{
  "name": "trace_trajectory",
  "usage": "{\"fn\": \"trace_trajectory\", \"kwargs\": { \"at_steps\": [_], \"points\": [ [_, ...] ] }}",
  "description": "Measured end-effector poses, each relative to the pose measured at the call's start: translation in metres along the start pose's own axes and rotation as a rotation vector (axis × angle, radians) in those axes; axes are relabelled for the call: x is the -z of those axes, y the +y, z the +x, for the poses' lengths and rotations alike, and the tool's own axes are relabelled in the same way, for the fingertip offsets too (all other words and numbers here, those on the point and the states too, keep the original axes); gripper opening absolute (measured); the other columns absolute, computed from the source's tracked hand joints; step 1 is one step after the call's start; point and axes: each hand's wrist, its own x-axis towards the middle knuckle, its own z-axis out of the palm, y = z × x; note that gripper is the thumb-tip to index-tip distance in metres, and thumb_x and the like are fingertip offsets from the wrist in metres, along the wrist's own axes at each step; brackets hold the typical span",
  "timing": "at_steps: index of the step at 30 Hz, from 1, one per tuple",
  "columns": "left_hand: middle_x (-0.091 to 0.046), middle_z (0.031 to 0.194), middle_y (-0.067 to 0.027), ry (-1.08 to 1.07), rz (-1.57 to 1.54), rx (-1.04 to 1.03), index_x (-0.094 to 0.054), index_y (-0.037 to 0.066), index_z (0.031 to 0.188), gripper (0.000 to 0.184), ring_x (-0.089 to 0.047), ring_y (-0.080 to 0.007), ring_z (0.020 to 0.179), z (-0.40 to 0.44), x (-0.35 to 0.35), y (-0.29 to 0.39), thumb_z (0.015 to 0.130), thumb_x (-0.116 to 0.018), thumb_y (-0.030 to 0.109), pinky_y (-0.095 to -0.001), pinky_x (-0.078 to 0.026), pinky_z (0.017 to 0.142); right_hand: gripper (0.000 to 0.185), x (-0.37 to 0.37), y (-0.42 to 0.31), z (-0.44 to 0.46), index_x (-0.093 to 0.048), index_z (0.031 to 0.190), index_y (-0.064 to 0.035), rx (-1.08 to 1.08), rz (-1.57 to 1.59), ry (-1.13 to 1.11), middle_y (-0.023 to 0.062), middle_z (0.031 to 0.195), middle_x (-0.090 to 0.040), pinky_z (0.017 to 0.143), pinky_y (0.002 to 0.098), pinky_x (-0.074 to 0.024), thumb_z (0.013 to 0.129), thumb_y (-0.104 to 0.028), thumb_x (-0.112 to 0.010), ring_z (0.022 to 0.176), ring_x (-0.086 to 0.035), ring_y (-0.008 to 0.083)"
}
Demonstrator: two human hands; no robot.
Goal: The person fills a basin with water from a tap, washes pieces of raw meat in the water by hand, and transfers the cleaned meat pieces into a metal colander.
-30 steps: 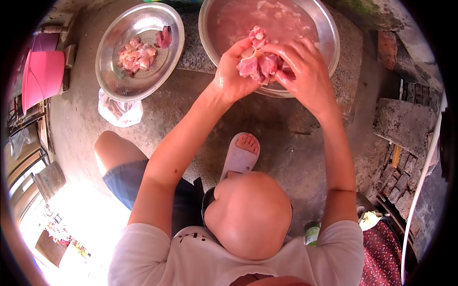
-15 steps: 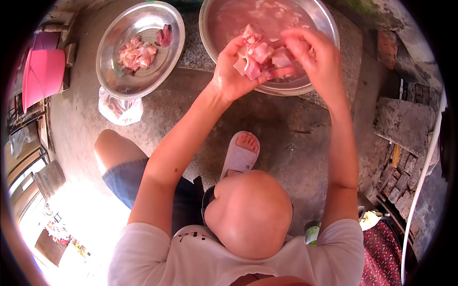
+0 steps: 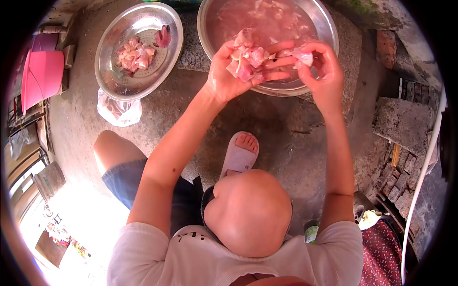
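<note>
Several raw meat pieces (image 3: 249, 56) rest on the palm of my left hand (image 3: 220, 76), whose fingers stretch out to the right. My right hand (image 3: 325, 78) pinches one small pale-pink meat piece (image 3: 302, 56) between thumb and fingers, beside the left fingertips. Both hands are over the near rim of a large metal basin (image 3: 206, 35), which holds cloudy pink water with bits of meat. To the left, a perforated metal colander (image 3: 164, 76) carries a small heap of meat chunks (image 3: 136, 55) and a darker red piece (image 3: 163, 36).
A clear plastic bag (image 3: 119, 110) lies below the colander. At the far left is a pink tub (image 3: 45, 78). Bricks and a stone block (image 3: 403, 124) stand along the right, near a white pipe (image 3: 427, 176). My slippered foot (image 3: 241, 152) is on the concrete floor.
My right hand has drawn slightly right, away from the left palm, and now a meat piece shows pinched in its fingers. The heap in my left hand has shifted slightly left.
</note>
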Motion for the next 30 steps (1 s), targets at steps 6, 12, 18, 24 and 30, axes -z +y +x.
{"fn": "trace_trajectory", "kwargs": {
  "at_steps": [6, 12, 18, 24, 30],
  "points": [
    [-0.032, 0.129, -0.0286, -0.068, 0.231, 0.046, -0.053, 0.01, 0.098, 0.027, -0.015, -0.0494, 0.125, 0.0, -0.008, 0.004, 0.08, -0.046, 0.029, -0.0618, -0.013, 0.1, 0.026, 0.007, -0.001, 0.004, -0.053, 0.098, -0.0007, -0.143, 0.199, 0.13, 0.0045, 0.092, -0.056, 0.073, 0.0217, -0.0449, 0.074, 0.001, -0.063, 0.083, -0.054, 0.0092],
    [-0.034, 0.128, -0.0285, 0.081, 0.072, -0.097, -0.052, 0.008, 0.085, 0.02, -0.01, -0.0494, 0.126, -0.003, -0.011, 0.008, 0.084, -0.042, 0.025, -0.066, -0.013, 0.097, 0.023, 0.014, 0.014, 0.009, -0.052, 0.098, -0.0016, -0.29, 0.373, 0.264, 0.0059, 0.09, -0.057, 0.072, 0.0216, -0.044, 0.078, -0.007, -0.062, 0.08, -0.055, 0.0111],
    [-0.031, 0.131, -0.027, 0.02, 0.05, -0.11, -0.048, 0.007, 0.076, 0.021, -0.017, -0.0482, 0.124, -0.001, 0.004, 0.008, 0.085, -0.036, 0.022, -0.065, -0.02, 0.093, 0.014, 0.02, 0.032, 0.009, -0.051, 0.091, -0.0044, -0.544, 0.86, 0.107, 0.0043, 0.083, -0.056, 0.059, 0.0219, -0.0422, 0.083, -0.016, -0.051, 0.074, -0.052, 0.0103],
    [-0.04, 0.123, -0.023, 0.053, 0.245, -0.078, -0.045, 0.007, 0.078, 0.019, -0.042, -0.0359, 0.106, -0.005, 0.002, 0.01, 0.083, -0.036, 0.022, -0.0584, -0.037, 0.081, 0.014, -0.01, 0.006, 0.009, -0.06, 0.084, -0.0064, -0.023, -0.443, -0.117, 0.0047, 0.063, -0.058, 0.049, 0.0281, -0.0429, 0.077, -0.018, -0.06, 0.052, -0.056, 0.0176],
    [-0.049, 0.086, -0.0091, 0.069, 0.139, -0.088, -0.043, 0.008, 0.079, 0.018, -0.051, -0.0284, 0.087, -0.013, 0.007, 0.013, 0.083, -0.037, 0.024, -0.044, -0.043, 0.062, 0.016, -0.026, -0.014, 0.009, -0.062, 0.083, -0.0079, 0.086, -0.6, -0.248, 0.0039, 0.079, -0.06, 0.057, 0.0287, -0.0455, 0.071, -0.017, -0.066, 0.06, -0.059, 0.0188]
  ]
}}
